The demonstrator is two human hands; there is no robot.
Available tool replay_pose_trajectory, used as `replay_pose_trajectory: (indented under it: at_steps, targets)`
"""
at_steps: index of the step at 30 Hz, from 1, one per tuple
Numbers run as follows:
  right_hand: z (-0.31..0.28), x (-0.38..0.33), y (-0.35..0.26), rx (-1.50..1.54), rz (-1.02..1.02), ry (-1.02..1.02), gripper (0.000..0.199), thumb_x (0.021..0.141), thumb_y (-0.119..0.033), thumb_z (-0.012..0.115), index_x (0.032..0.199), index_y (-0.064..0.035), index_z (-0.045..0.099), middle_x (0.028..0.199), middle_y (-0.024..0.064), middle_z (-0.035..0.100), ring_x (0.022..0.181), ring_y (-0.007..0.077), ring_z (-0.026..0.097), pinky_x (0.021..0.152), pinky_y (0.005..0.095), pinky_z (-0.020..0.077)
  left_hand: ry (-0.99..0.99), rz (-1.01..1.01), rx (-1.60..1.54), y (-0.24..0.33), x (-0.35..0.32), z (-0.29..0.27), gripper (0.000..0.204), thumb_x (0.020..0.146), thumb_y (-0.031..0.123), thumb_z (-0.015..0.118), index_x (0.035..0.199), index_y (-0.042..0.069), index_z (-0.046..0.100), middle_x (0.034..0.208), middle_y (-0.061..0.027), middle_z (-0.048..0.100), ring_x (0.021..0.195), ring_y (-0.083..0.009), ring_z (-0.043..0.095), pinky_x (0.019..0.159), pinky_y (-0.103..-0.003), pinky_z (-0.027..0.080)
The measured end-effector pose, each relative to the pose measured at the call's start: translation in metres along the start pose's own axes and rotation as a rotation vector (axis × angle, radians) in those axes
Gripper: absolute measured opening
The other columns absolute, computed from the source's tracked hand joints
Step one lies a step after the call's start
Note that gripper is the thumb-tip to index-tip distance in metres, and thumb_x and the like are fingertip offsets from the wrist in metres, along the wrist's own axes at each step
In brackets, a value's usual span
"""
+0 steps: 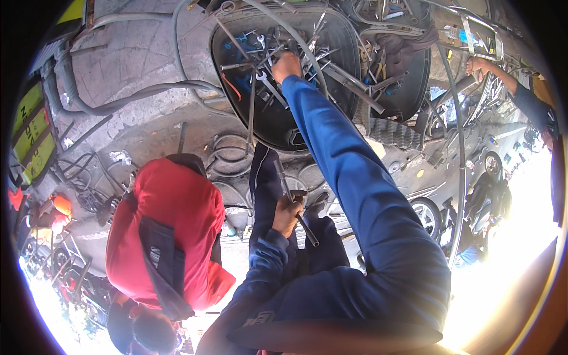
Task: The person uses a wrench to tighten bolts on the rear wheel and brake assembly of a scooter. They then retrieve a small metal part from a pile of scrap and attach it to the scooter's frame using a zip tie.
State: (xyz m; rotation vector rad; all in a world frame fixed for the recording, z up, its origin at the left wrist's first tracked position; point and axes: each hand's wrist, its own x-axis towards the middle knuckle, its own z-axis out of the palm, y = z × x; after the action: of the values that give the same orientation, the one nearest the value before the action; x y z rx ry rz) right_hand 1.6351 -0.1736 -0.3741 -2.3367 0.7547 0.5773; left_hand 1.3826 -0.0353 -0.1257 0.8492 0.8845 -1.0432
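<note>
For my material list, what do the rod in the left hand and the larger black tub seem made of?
Rod: probably steel, smooth grey, with bright highlights. Tub: likely plastic, dull black, with rounded, moulded-looking edges; rubber is possible.

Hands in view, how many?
3: right hand in the black tool bin, left hand around a metal tube, another person's hand at upper right. More may be hidden.

The right hand [286,66] is reaching into a black tub [269,131], where open-ended wrenches [272,89] and metal bars [355,87] are lying jumbled. The left hand [287,215] is gripping a metal tube [307,231], which is slanting above the legs [261,189]. A person in a red top [171,192] is occupying the left, near a curving grey hose [145,92].
</note>
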Motion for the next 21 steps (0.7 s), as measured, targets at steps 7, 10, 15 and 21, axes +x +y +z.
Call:
replay_pose_trajectory:
  at_steps: [7,10,15,21]
  targets:
    - [0.003,-0.043,-0.035,0.031,-0.065,-0.386,0.037,0.076,-0.021,0.060,0.102,0.0036,0.066,0.104,0.0298,0.064,0.100,0.0393,0.064,0.089,0.0425,0.0513,-0.015,0.046,0.055,0.007,0.004,-0.002,0.035,0.070,0.000,0.049,0.102,-0.005,0.062,0.071,0.0003,0.049,0.059,-0.0077,0.041,0.053,-0.023,0.032]
    - [-0.002,-0.088,-0.045,-0.124,-0.098,-0.331,0.052,0.076,-0.018,0.056,0.122,0.0064,0.049,0.121,0.0333,0.053,0.102,0.0453,0.061,0.088,0.0477,0.0510,0.019,0.043,0.176,0.009,0.005,-0.003,0.020,0.070,0.003,0.051,0.087,-0.001,0.059,0.070,-0.0006,0.050,0.059,-0.0089,0.043,0.052,-0.024,0.033]
    - [-0.013,-0.142,-0.029,-0.102,0.014,-0.422,0.073,0.076,-0.017,0.058,0.139,0.0067,0.029,0.137,0.0335,0.038,0.100,0.0477,0.060,0.088,0.0490,0.0511,0.048,-0.003,-0.022,0.001,0.016,0.000,0.013,0.069,0.003,0.050,0.081,0.001,0.055,0.067,-0.0012,0.047,0.057,-0.0102,0.042,0.052,-0.025,0.033]
    - [-0.014,-0.142,0.019,0.193,-0.029,-0.369,0.066,0.075,-0.011,0.058,0.132,0.0106,0.035,0.133,0.0330,0.041,0.107,0.0503,0.054,0.095,0.0472,0.0462,0.058,0.056,0.284,-0.016,0.017,-0.001,0.021,0.069,0.001,0.050,0.089,0.000,0.058,0.070,-0.0009,0.048,0.060,-0.0093,0.042,0.054,-0.024,0.032]
